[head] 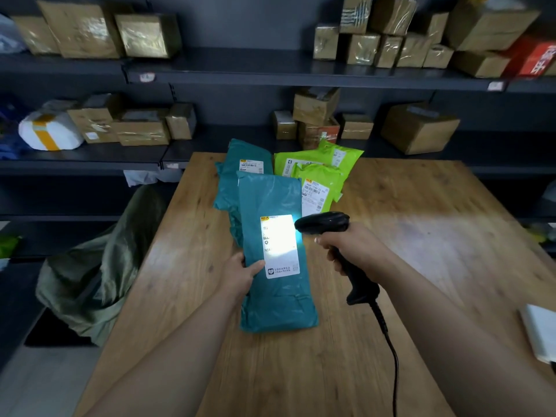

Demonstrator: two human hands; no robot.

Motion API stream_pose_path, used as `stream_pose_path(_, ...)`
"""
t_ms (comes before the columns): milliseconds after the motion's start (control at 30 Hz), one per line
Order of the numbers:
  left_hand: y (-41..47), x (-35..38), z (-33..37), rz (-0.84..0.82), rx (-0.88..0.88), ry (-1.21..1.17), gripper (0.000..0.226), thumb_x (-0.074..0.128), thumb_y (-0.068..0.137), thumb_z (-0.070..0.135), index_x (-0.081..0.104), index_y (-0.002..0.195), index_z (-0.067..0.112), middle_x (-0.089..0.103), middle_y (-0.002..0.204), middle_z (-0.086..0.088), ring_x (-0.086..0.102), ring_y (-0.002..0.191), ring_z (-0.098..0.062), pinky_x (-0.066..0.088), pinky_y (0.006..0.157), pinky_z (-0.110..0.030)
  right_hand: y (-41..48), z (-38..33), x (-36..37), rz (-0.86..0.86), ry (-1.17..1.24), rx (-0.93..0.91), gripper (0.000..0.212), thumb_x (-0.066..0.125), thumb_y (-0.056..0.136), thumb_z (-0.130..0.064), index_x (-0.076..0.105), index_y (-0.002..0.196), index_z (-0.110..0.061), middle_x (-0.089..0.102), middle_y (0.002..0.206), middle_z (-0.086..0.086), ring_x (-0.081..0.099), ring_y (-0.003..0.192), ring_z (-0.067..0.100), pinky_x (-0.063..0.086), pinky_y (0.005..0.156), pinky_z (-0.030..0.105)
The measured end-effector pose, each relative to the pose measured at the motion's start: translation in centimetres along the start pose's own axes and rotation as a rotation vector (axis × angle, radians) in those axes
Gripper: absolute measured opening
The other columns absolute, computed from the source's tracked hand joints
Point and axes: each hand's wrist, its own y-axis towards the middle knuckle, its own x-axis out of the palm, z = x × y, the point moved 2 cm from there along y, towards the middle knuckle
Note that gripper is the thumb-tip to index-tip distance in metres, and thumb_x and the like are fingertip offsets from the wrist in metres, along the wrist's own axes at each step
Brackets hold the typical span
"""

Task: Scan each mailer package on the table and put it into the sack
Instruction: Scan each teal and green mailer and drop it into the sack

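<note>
I hold the teal mailer (278,296) near the middle of the table (427,230). My left hand (240,272) pinches its left edge, thumb on top beside the white label (278,245). My right hand (355,251) is wrapped round the scanner (323,223), whose head sits just right of the label and washes it with light. I'd flatten the label, aim squarely at the barcode and wait for a read. The sack (99,266) gapes left of the table, and more mailers (319,173) lie at the far end.
</note>
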Motion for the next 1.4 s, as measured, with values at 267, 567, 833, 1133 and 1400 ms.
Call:
stream_pose_path(267, 0.1, -0.1, -0.7, 0.037, -0.028, -0.012, 0.034, 0.071, 0.085, 0.013, 0.062, 0.118, 0.01, 0.071, 0.111, -0.008, 0.07, 0.096, -0.027, 0.056, 0.088, -0.05, -1.1, -1.4, -0.4, -0.012, 0.0, -0.015, 0.021, 0.065, 0.086, -0.015, 0.054, 0.069, -0.01, 0.053, 0.058, 0.008, 0.047, 0.041, 0.019, 0.038, 0.045, 0.024)
stream_pose_path(567, 0.0, -0.2, -0.9, 0.058, -0.027, -0.01, 0.037, 0.071, 0.085, 0.012, 0.061, 0.121, 0.009, 0.071, 0.11, -0.008, 0.07, 0.094, -0.026, 0.057, 0.085, -0.048, -2.0, -1.5, -1.0, -0.018, -0.007, -0.012, 0.02, 0.067, 0.084, -0.016, 0.055, 0.07, -0.01, 0.053, 0.056, 0.006, 0.048, 0.044, 0.02, 0.04, 0.048, 0.026)
stream_pose_path(833, -0.6, 0.1, -1.3, 0.075, -0.029, -0.067, 0.028, 0.068, 0.087, 0.011, 0.061, 0.115, 0.009, 0.071, 0.107, -0.009, 0.07, 0.091, -0.026, 0.058, 0.081, -0.043, -2.9, -1.5, -0.8, 0.008, 0.029, -0.038, 0.013, 0.066, 0.087, -0.017, 0.062, 0.08, -0.006, 0.061, 0.067, 0.011, 0.052, 0.044, 0.019, 0.041, 0.046, 0.024)
stream_pose_path(1133, -1.8, 0.3, -0.9, 0.098, 0.029, -0.052, 0.029, 0.068, 0.087, 0.012, 0.062, 0.115, 0.007, 0.071, 0.107, -0.008, 0.07, 0.091, -0.024, 0.059, 0.074, -0.038, -3.7, -1.2, -0.3, 0.01, 0.025, 0.006, 0.018, 0.067, 0.084, -0.017, 0.06, 0.071, -0.007, 0.06, 0.061, 0.01, 0.052, 0.044, 0.02, 0.042, 0.047, 0.025)
stream_pose_path(1400, -2.7, 0.7, -0.7, 0.109, 0.037, -0.098, 0.025, 0.067, 0.089, 0.012, 0.062, 0.113, 0.009, 0.072, 0.103, -0.004, 0.071, 0.087, -0.02, 0.058, 0.064, -0.03, -4.7, -1.2, -0.1, 0.018, 0.045, 0.0, 0.02, 0.066, 0.084, -0.014, 0.057, 0.067, -0.009, 0.056, 0.059, 0.01, 0.051, 0.043, 0.02, 0.041, 0.045, 0.025)
